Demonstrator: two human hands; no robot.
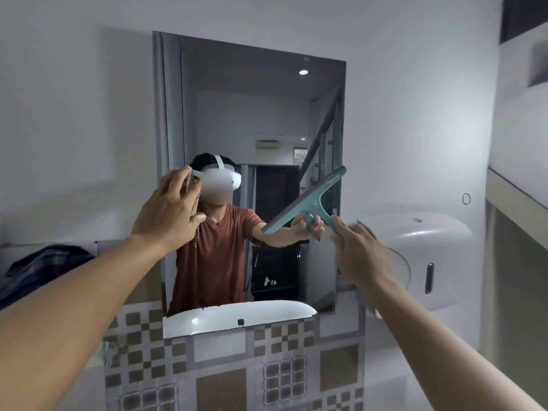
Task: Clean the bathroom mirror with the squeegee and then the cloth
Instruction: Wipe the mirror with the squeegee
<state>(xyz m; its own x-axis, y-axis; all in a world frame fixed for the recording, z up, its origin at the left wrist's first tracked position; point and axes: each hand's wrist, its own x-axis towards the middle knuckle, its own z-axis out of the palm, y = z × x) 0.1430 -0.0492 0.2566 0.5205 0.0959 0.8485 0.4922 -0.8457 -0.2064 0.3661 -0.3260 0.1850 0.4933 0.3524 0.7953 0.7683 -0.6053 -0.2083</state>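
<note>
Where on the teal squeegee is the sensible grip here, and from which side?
Grip the squeegee by its short handle stem, coming from the lower right, as the right hand does. The blade lies tilted against the mirror, so the stem is the one part that juts out toward the person.

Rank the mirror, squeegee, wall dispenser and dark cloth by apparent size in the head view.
1. mirror: clearly largest.
2. wall dispenser and dark cloth: look alike and both are partly hidden, so no ranking between them.
3. squeegee: smallest.
</note>
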